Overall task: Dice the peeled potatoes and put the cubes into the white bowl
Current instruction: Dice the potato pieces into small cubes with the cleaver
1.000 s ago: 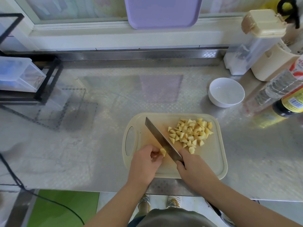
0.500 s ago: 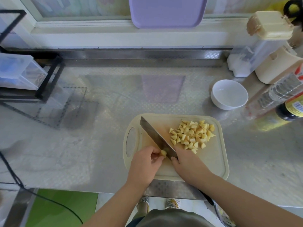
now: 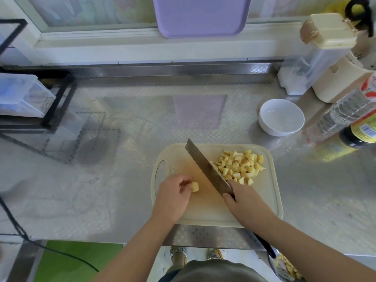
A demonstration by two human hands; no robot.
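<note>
A cream cutting board point(image 3: 270, 202) lies at the counter's front edge. On its far right sits a pile of yellow potato cubes point(image 3: 239, 166). My left hand point(image 3: 173, 195) pinches one small potato piece point(image 3: 195, 186) on the board's left half. My right hand point(image 3: 247, 202) grips the handle of a cleaver point(image 3: 205, 166), whose blade slants across the board with its right side against the pile. The white bowl point(image 3: 281, 117) stands empty behind the board, to the right.
Bottles point(image 3: 345, 117) and cream containers point(image 3: 325, 58) crowd the right back corner. A black wire rack with a clear box point(image 3: 26, 98) stands at the left. A purple tray point(image 3: 201, 15) leans on the window sill. A basin with peelings point(image 3: 286, 265) sits below the counter edge.
The cleaver has swung right from the piece under my left hand and now lies against the cube pile. My left hand has shifted left with the last small piece.
</note>
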